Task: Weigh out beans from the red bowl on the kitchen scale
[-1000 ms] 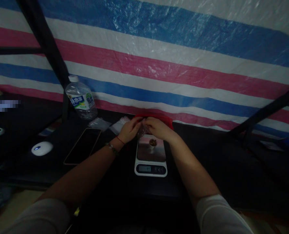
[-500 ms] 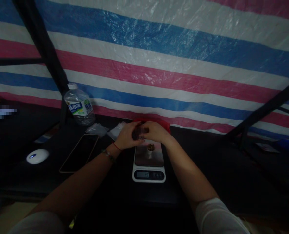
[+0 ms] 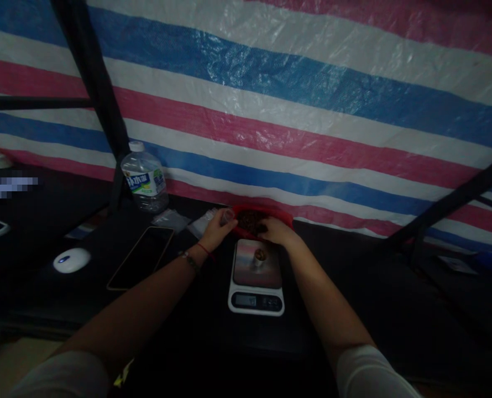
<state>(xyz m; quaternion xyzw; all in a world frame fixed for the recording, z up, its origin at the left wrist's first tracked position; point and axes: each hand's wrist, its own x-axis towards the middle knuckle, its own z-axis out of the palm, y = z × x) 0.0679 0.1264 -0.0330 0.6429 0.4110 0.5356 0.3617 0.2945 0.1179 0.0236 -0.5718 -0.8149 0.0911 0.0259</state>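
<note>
My left hand [image 3: 218,228] is closed around a small clear cup [image 3: 228,214], held at the left end of a red tray [image 3: 285,215]. Small brown pieces, like beans, [image 3: 249,220] fill the tray. Over its right part, my right hand [image 3: 277,229] has its bent fingertips down among the pieces; what they grip, if anything, is hidden. In front of the tray lies a white kitchen scale [image 3: 256,301] with a shiny plate and a lit display. On that plate stands another small cup [image 3: 259,260] with brown pieces in it.
Left of the hands are clear plastic bags [image 3: 171,219], a dark phone [image 3: 142,257], a white computer mouse [image 3: 72,260] and a large clear bottle [image 3: 145,179]. Striped sheeting [image 3: 271,110] hangs behind the black table [image 3: 333,265], with dark frame bars at both sides.
My hands were together above the back of the scale and have parted. The left moved slightly left with the cup; the right went into the tray, whose brown pieces now show. The view shifted a little.
</note>
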